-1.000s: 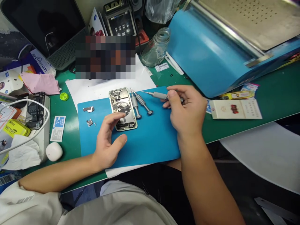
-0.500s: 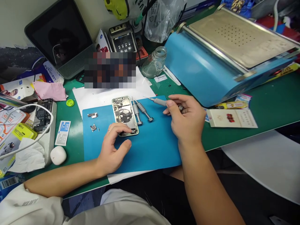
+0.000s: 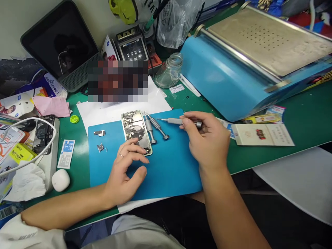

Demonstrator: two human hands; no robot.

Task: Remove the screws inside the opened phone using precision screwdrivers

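Observation:
An opened smartphone (image 3: pixel 136 129) lies on the blue mat (image 3: pixel 166 173), its inner parts showing. My left hand (image 3: pixel 128 169) hovers at the phone's lower end with fingers apart and nothing in them; whether a fingertip touches the phone I cannot tell. In my right hand (image 3: pixel 207 138) a grey precision screwdriver (image 3: pixel 175 121) is held between thumb and fingers, its thin tip pointing left. Two more screwdrivers (image 3: pixel 158 126) rest on the mat along the phone's right side. Small phone parts (image 3: pixel 100 132) and a metal bracket piece (image 3: pixel 100 147) sit left of the phone.
A large blue machine with a metal plate (image 3: pixel 220 79) stands at the right. Behind the mat are white paper (image 3: pixel 159 100), a glass jar (image 3: pixel 169 71) and a dark screen (image 3: pixel 62 41). Boxes, a cable and a white case (image 3: pixel 61 180) crowd the left; a cigarette pack (image 3: pixel 261 135) lies right.
My left hand has lifted its fingers off the phone's lower end and spread them. The screwdriver in my right hand has turned closer to level, and the whole view has shifted slightly.

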